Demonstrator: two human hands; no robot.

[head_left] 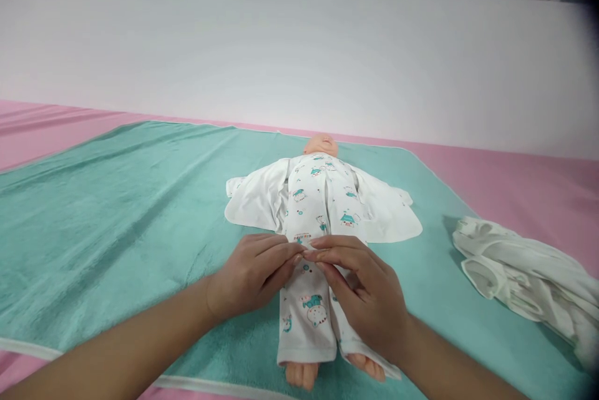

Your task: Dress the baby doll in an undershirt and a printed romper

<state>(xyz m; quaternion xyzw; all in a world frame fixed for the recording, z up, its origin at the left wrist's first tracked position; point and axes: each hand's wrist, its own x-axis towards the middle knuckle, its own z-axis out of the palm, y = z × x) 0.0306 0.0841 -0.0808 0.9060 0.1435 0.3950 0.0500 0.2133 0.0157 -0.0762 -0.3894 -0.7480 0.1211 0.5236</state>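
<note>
Pink worktop out to a white wall, teal towel spread across it, and the doll lies face up in the towel's middle, head far, bare feet nearest the camera. Under the doll, a white garment fans open to both sides. Both hands meet over the doll's legs, on the printed trousers. Left hand comes in from the doll's left-hand side, fingers bunched, tips on the cloth; whether it grips, I cannot tell. Right hand pinches a fold of the trousers between thumb and fingers. Off to the doll's right, crumpled white clothes sit at the towel's edge.
</note>
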